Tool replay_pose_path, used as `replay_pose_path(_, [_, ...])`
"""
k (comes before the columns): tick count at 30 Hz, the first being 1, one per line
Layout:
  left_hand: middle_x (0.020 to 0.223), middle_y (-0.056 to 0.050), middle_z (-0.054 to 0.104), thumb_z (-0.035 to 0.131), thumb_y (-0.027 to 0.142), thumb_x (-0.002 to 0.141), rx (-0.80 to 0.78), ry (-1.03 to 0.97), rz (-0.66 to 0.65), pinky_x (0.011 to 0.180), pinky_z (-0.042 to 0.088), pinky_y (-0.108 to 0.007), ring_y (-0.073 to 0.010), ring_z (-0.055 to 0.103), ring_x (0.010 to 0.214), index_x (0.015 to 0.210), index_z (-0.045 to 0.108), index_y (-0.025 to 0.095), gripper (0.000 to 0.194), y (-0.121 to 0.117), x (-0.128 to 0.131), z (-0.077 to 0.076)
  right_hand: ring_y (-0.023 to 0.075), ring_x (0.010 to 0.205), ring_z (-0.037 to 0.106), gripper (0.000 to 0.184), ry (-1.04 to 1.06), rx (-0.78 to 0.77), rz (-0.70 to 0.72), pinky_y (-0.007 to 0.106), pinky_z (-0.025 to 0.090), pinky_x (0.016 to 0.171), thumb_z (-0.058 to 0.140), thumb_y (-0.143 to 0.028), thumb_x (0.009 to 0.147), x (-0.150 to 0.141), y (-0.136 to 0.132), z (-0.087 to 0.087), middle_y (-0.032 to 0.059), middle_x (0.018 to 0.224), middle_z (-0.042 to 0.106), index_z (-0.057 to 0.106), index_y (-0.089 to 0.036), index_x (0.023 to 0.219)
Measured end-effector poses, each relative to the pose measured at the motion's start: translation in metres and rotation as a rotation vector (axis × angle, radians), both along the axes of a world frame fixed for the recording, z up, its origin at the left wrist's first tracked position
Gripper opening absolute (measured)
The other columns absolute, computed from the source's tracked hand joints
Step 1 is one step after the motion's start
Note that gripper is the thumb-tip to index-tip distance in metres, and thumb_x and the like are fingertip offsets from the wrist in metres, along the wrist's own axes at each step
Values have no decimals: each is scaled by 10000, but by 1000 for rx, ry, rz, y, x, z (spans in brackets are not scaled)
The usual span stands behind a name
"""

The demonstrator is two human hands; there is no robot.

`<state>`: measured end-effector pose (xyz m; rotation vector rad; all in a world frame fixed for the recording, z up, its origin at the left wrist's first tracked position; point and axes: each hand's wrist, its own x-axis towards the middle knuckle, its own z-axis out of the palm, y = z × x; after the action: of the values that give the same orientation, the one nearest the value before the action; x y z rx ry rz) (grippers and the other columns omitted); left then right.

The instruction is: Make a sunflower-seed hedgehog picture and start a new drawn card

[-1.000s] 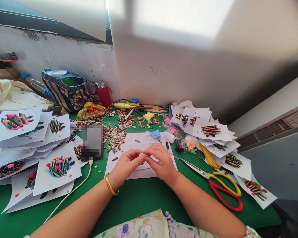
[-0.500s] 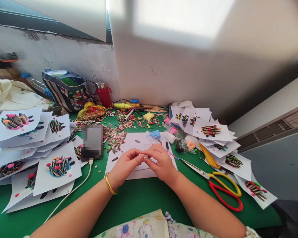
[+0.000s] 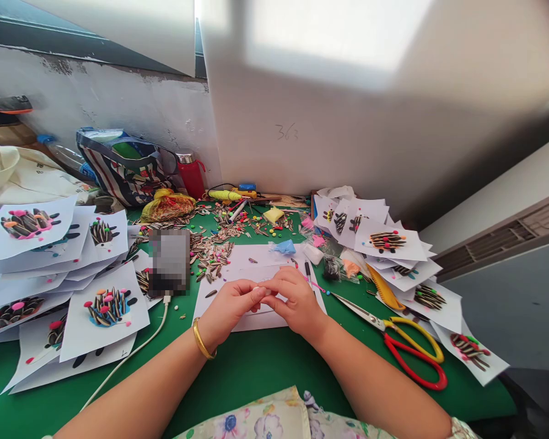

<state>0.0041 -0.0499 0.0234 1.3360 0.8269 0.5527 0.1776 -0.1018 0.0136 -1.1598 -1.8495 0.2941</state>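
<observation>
My left hand (image 3: 235, 305), with a gold bangle at its wrist, and my right hand (image 3: 296, 302) meet fingertip to fingertip over white paper (image 3: 274, 323). Between the pinched thumbs and forefingers is a small lump of white clay (image 3: 268, 292), mostly hidden by the fingers. Both hands are closed on it. Beneath them, the paper bears a few loose sunflower seeds, one dark seed (image 3: 211, 293) lying left of my left hand. A black pen (image 3: 308, 271) rests just beyond my right hand.
Paper pictures with seed-and-clay shapes pile up at left (image 3: 105, 341) and right (image 3: 391, 241). Large scissors (image 3: 393, 341) lie open by my right forearm. Sunflower seeds (image 3: 213, 256) and bagged clay (image 3: 283, 247) spread behind the paper. A white cable (image 3: 137, 350) runs left.
My fingertips have closed further over the white clay, so less of it shows. Both hands stay in nearly the same place.
</observation>
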Motion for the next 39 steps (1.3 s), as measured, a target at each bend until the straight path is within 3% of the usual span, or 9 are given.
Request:
replay_pose_path(6, [630,-10,615,645,484,791,65,50,20,657,419,-253,-130,520,640,668,676,156,352,1,0,0,192,832,571,254,84,-36,4,391,437,833,618,-327,899,1,-2,2,29,835,653,644,-240,1137])
replay_pose_path(11, [653,-15,650,645,488,782,138,66,45,665,453,-259,-145,557,659,680,687,166,340,2,0,-1,182,829,584,105,158,-109,-37,362,446,802,576,-265,920,1,-1,5,24,831,665,677,-240,933])
replay_pose_path(16, [781,-22,708,675,480,752,236,98,50,710,488,-278,-172,610,730,877,730,178,331,1,1,-4,183,832,585,89,190,-125,-96,350,449,797,580,-218,899,1,2,2,18,823,665,659,-230,861])
replay_pose_path(20, [854,-47,729,481,494,892,384,146,78,789,496,-311,-197,645,828,971,734,187,405,2,1,-6,188,876,591,98,188,-164,-102,352,447,826,565,-216,905,3,3,-1,23,872,683,660,-229,886])
replay_pose_path(22, [909,-50,733,483,478,897,423,154,92,813,494,-315,-200,647,865,985,735,197,387,3,1,-7,190,896,595,106,188,-186,-99,353,447,838,558,-228,913,3,3,-1,26,899,689,664,-231,906])
replay_pose_path(25, [892,-45,728,534,465,874,420,172,91,794,492,-305,-198,640,844,937,743,200,343,3,2,-7,193,919,599,103,191,-207,-99,354,448,857,589,-244,897,2,3,1,24,915,689,667,-237,965])
replay_pose_path(29, [822,-52,710,475,484,902,385,150,50,777,491,-305,-196,629,811,867,732,179,400,1,4,-6,186,892,598,79,197,-200,-112,353,448,856,611,-239,882,2,2,2,15,867,681,670,-236,934])
replay_pose_path(35, [1151,-74,674,520,477,887,492,200,159,873,475,-333,-226,600,1057,1107,682,218,377,2,5,-12,184,933,600,60,247,-219,-128,346,445,881,596,-241,879,3,4,-3,20,925,679,647,-228,908])
replay_pose_path(39, [976,-64,688,611,468,834,594,228,174,791,479,-320,-214,607,940,928,707,219,283,4,6,-6,190,910,614,210,285,-298,-165,340,474,835,640,-257,833,2,4,-6,24,931,665,604,-226,1038])
